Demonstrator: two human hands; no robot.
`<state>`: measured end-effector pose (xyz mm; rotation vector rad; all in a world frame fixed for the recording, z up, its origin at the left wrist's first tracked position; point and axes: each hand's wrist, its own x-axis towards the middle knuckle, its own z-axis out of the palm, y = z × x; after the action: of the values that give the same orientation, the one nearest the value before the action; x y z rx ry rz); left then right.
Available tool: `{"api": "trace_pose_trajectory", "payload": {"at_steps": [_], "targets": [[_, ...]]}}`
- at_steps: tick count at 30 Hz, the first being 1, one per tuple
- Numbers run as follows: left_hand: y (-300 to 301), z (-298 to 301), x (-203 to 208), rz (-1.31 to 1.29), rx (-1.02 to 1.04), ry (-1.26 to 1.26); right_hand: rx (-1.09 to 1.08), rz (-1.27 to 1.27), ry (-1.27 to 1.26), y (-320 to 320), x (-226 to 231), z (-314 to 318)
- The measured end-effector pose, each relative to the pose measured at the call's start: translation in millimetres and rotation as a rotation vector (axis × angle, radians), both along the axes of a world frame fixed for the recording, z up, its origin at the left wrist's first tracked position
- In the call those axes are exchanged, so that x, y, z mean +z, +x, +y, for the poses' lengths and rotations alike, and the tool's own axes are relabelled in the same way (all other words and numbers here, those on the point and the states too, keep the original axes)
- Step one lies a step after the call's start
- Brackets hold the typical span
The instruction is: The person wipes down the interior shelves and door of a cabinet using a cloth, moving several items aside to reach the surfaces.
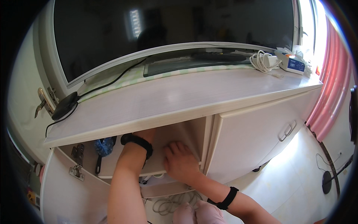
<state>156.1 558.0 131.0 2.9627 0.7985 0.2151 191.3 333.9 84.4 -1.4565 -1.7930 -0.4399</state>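
Note:
My left forearm, with a black band on the wrist, reaches into the open cabinet [138, 125]. Only the back part of my left hand [148, 133] shows; its fingers are hidden under the cabinet top. My right hand [181, 160] rests palm down on the inner shelf [166, 135], fingers slightly bent and lying on the board, with nothing seen in them. Another black band sits on my right forearm. Left of my left wrist, a blue plastic-wrapped bundle [104, 146] lies on the shelf beside a black handle [98, 164].
The hinged cabinet door [74, 186] stands open at left; the right door [253, 130] is closed. On top are a black box with a cable [65, 105], a coiled white cable [264, 61] and a tissue box [291, 63], before a large television [171, 22]. Grey cable [167, 206] lies below.

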Motion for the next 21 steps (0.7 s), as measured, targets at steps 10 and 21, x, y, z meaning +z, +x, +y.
{"api": "trace_pose_trajectory", "payload": {"at_steps": [10, 21], "targets": [[-35, -91, -3, -0.077, -0.275, -0.319, 0.152, 0.033, 0.021, 9, -3, -24], [-65, -185, -8, -0.584, 0.027, -0.695, 0.502, 0.246, -0.235, 30, -35, -143]]}}
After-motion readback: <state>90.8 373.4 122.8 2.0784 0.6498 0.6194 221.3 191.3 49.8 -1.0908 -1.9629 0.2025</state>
